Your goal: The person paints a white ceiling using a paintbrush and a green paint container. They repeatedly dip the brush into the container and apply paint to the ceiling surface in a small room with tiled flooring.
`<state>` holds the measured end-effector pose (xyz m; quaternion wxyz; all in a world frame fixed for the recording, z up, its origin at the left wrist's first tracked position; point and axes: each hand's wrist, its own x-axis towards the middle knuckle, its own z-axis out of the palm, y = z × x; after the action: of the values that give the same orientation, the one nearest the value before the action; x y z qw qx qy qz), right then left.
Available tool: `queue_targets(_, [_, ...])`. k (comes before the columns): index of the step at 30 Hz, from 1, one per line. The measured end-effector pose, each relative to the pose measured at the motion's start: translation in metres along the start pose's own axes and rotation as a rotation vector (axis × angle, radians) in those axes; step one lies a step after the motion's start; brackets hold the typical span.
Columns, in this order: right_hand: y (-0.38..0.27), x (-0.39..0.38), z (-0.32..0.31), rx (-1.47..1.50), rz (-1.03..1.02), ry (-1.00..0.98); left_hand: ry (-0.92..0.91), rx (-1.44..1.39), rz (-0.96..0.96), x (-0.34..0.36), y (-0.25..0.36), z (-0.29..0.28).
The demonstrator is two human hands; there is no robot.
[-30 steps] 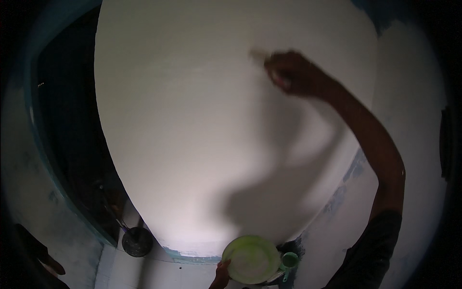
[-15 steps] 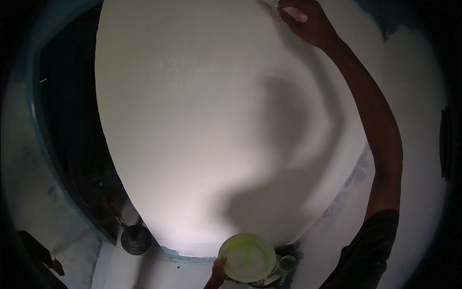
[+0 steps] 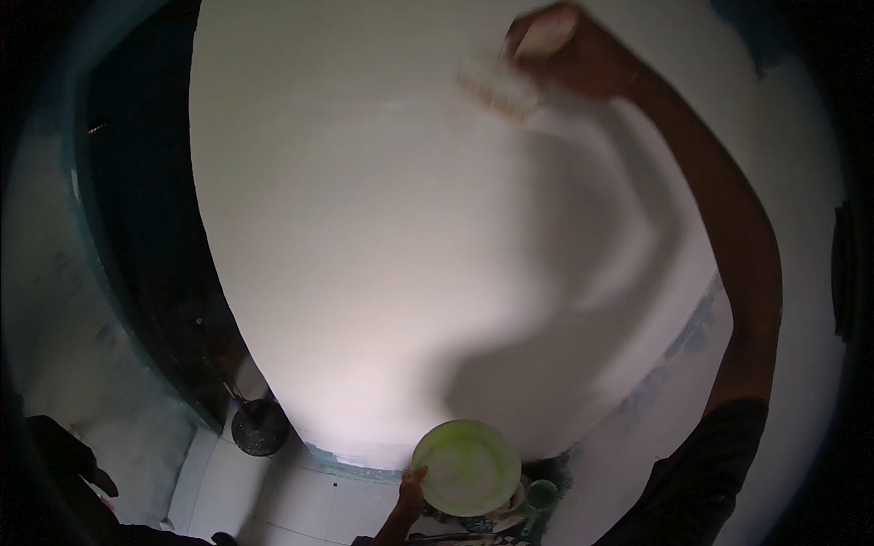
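Note:
My right hand (image 3: 583, 56) is raised in front of the wall at the upper right, closed around the handle of a wide paint brush (image 3: 499, 89). The brush is blurred, and its pale bristles point down and left; whether they touch the wall I cannot tell. Low in the view, my left hand (image 3: 411, 490) grips the left rim of a round, shallow light-green plate (image 3: 466, 468). Whitish smears cover its inside. The large wall (image 3: 346, 227) ahead is whitish, with the shadow of my head and arm on it.
On the tiled floor (image 3: 300, 502) stands a black bucket (image 3: 260, 429) with a stick-like handle in it. A green mug (image 3: 542, 496) sits right of the plate. A dark doorway (image 3: 137, 209) opens at left. Another person's hand and dark sleeve (image 3: 59, 455) show at lower left.
My right hand has come down and left from the top edge, bringing the whole brush into view. The plate sits slightly higher in the picture. The other person's arm has shifted.

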<state>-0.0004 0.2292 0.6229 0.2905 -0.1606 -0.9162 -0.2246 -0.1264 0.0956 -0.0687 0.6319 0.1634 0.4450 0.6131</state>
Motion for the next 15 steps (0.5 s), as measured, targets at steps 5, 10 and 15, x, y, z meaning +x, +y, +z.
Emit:
queue_targets(5, [0.015, 0.021, -0.034, -0.547, -0.388, 0.382, -0.111, 0.016, -0.004, -0.011, 0.027, 0.003])
queue_targets(10, [-0.016, -0.018, 0.061, -0.480, -0.325, 0.014, -0.086, 0.026, -0.034, 0.003, 0.034, -0.024])
queue_targets(15, [-0.101, -0.053, 0.130, 0.271, 0.146, -0.543, -0.058, 0.013, -0.064, 0.005, 0.048, -0.052])
